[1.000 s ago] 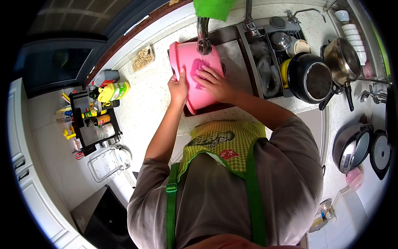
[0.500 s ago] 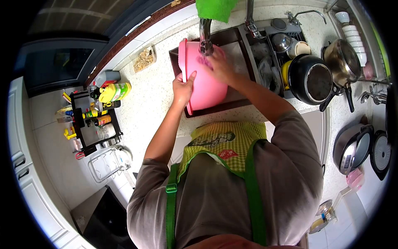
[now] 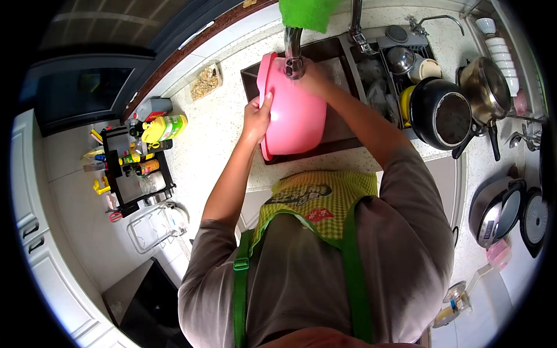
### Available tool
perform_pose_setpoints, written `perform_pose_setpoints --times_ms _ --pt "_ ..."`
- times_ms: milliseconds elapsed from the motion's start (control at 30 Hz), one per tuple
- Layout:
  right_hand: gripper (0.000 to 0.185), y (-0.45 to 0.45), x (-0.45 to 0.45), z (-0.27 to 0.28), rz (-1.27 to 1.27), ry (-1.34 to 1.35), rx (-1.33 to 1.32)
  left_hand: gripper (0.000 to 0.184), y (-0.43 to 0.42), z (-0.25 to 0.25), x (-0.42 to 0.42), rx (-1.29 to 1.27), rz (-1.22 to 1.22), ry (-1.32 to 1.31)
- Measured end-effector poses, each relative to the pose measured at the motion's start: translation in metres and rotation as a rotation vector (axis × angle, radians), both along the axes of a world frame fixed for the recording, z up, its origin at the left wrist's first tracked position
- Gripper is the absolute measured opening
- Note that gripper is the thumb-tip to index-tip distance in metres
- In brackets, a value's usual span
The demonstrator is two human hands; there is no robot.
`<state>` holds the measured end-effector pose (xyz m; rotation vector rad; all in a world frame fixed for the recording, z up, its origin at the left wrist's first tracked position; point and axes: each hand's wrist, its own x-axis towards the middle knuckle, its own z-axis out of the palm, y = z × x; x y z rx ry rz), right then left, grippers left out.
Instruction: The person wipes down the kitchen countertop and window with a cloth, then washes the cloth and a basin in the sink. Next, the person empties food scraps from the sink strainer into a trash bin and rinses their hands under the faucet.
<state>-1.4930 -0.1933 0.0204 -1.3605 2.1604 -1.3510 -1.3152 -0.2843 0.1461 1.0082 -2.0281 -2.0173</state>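
Note:
A pink plastic basin stands tilted on its side over the dark sink, its rim facing left. My left hand is closed on that rim, the thumb lying on the outer wall. At the far end of the basin, my right hand rests against or just over the outside. The chrome faucet and the basin's curve hide its fingers, and it is slightly blurred. Whatever it holds there is out of sight now. A green cloth hangs over the top of the faucet.
Right of the sink, a rack holds a black pot, a steel pot and other dishes. A small tray of bits sits on the counter's back left. Bottles, including a yellow jug, crowd a black shelf at left.
My right hand has slid farther over the basin's far end, and the purple-pink cloth-like thing under it has gone from sight. My left hand keeps its hold on the rim.

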Motion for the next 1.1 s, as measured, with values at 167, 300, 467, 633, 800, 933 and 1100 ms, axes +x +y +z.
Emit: perform_pose_setpoints --times_ms 167,300,467,633,800,933,1100 --pt "0.037 0.044 0.078 0.080 -0.235 0.308 -0.154 0.030 0.002 -0.020 -0.022 0.016 -0.066 -0.102" --pt "0.043 0.065 0.112 0.073 -0.062 0.410 -0.188 0.024 0.014 -0.019 -0.034 0.122 0.176 0.063" --pt "0.054 0.103 0.133 0.035 0.074 0.645 -0.131 0.030 0.007 -0.018 -0.031 0.171 0.274 0.003" --pt "0.064 0.121 0.120 0.055 -0.137 0.473 0.011 0.040 0.010 -0.026 -0.026 0.158 0.164 0.053" --pt "0.062 0.089 0.087 0.062 -0.296 0.290 -0.087 0.036 0.017 -0.015 -0.021 0.112 0.180 0.087" --pt "0.046 0.057 0.036 0.069 -0.150 0.002 -0.123 0.020 0.018 -0.015 -0.007 0.015 0.027 -0.030" --pt "0.036 0.009 -0.038 0.009 0.111 -0.748 -0.020 0.025 0.004 0.013 0.012 0.108 -0.035 -0.042"
